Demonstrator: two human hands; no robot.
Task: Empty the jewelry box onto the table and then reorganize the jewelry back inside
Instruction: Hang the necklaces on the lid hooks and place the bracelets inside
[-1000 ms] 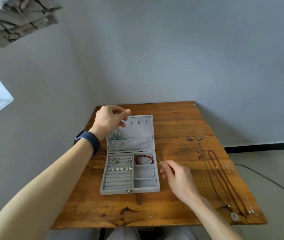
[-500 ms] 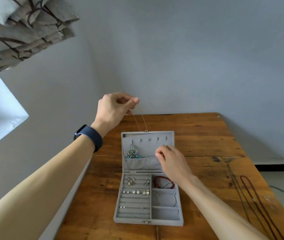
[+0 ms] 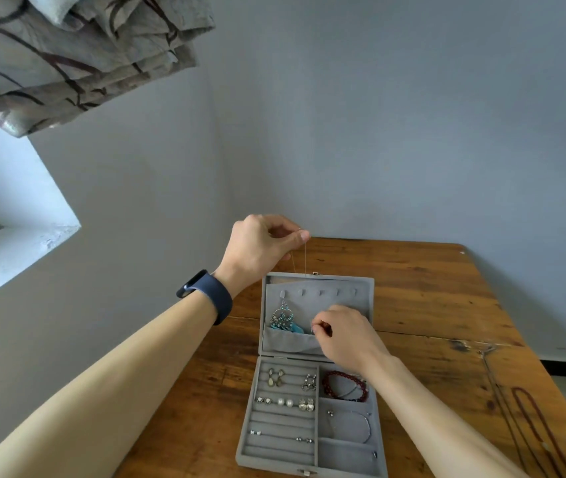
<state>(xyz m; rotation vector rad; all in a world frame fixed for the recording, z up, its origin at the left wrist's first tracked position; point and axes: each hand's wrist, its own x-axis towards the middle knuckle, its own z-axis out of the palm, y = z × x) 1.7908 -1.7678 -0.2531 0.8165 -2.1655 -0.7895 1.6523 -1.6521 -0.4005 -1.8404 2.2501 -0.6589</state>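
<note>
A grey velvet jewelry box (image 3: 345, 457) lies open on the wooden table (image 3: 429, 305), its lid upright. My left hand (image 3: 260, 246) is raised above the lid and pinches the top of a thin chain necklace (image 3: 305, 260) that hangs down in two strands. My right hand (image 3: 343, 332) pinches the chain's lower end in front of the lid's pocket. A blue feathered earring (image 3: 283, 319) hangs from a lid hook. Earrings (image 3: 285, 401) sit in the left ring rows. A red bead bracelet (image 3: 343, 384) and a thin bangle (image 3: 360, 426) lie in the right compartments.
Long dark red bead necklaces (image 3: 533, 419) and thin cords lie on the table at the right. A grey wall stands behind the table, a window sill (image 3: 9, 250) at the left, and a patterned curtain (image 3: 67, 46) hangs at top left.
My right hand moved from the table beside the box up to the lid's pocket. My left hand rose higher, drawing the chain taut above the lid. The camera tilted upward.
</note>
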